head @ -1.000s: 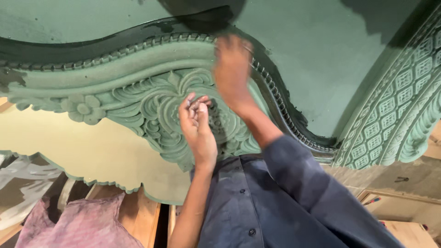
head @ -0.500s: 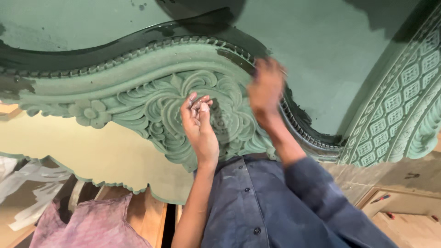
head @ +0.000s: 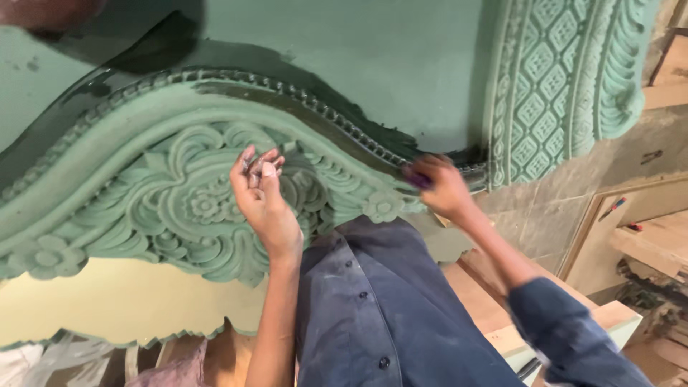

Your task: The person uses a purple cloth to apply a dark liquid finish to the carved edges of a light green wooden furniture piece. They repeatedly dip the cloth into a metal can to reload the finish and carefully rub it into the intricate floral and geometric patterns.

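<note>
Meanwhile, a purple pad [head: 418,178] is being gripped by the right hand [head: 443,188] against the green carving's [head: 179,208] beaded edge, while something small and unclear is being pinched by the left hand [head: 261,204] over the floral centre.

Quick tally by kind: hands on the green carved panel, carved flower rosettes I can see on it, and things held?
Hands: 2, left hand and right hand
Carved rosettes: 3
Held things: 1, small purple object in the right hand
Total: 6

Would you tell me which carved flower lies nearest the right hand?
The small flower at the carving's right end, just left of the right hand; the other flower sits far left.
</note>
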